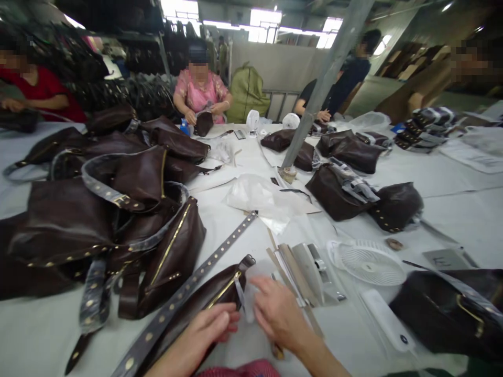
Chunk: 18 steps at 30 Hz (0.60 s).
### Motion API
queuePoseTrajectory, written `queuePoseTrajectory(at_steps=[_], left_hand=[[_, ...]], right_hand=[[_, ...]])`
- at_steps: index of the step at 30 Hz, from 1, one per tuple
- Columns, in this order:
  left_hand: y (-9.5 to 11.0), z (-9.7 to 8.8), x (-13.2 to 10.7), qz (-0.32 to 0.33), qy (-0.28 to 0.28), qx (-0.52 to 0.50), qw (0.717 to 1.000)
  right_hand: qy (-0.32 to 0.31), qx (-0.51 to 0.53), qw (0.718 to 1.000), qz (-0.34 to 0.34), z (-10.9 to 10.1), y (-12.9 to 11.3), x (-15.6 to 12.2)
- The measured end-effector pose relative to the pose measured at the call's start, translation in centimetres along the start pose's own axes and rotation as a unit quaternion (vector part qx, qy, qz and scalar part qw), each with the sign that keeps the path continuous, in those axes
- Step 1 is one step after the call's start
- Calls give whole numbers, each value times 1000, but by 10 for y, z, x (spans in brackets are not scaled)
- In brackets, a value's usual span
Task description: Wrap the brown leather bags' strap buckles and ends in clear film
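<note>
Studded brown leather bag [192,306] lies on the desk [51,335] before us, with a clear plastic sleeve of strips [302,272] and a white fan [367,263] to its right. Our left hand [200,335] curls onto the bag's edge; our right hand [277,317] spreads over translucent wrap [249,288] at the bag's end.

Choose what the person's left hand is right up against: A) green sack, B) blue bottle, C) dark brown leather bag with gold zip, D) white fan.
C. The left hand lies at the dark brown leather bag, just below its gold zip, while the white fan sits well off to the right.
</note>
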<state>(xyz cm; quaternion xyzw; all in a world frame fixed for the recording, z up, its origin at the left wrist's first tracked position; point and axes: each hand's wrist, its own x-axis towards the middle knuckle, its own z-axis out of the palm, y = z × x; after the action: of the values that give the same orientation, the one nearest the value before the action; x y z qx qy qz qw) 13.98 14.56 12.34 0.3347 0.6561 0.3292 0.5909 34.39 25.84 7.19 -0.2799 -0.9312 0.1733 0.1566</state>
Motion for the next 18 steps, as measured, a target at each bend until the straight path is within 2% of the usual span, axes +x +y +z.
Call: queuePoseTrajectory(at_steps=[1,3,7,10,12,14,16,17,18], left_hand=[[-1,10,8,-12,-42,-91,995],[-4,25,20,-37,-78,-177,980],[-10,37,27,-76,-16,-251,965],[-16,41,29,-57,5,-298,953],[-17,43,32,-40,21,-318,947],[-15,41,36,-28,51,-332,941],[-9,34,41,-20,71,-346,935],[-5,29,43,-15,74,-350,934],[0,23,44,-9,72,-351,933]], right_hand=[[-5,-5,999,-31,4,-21,-7],[-5,-20,999,-49,13,-48,-17],[19,-40,997,-69,27,-61,-25],[65,-40,992,-97,33,-69,-25],[64,-17,993,-98,32,-76,-26],[20,50,992,-117,25,-80,-29],[-9,175,978,-108,21,-72,-33],[4,256,965,-61,22,-64,-35],[36,341,939,22,25,-52,-36]])
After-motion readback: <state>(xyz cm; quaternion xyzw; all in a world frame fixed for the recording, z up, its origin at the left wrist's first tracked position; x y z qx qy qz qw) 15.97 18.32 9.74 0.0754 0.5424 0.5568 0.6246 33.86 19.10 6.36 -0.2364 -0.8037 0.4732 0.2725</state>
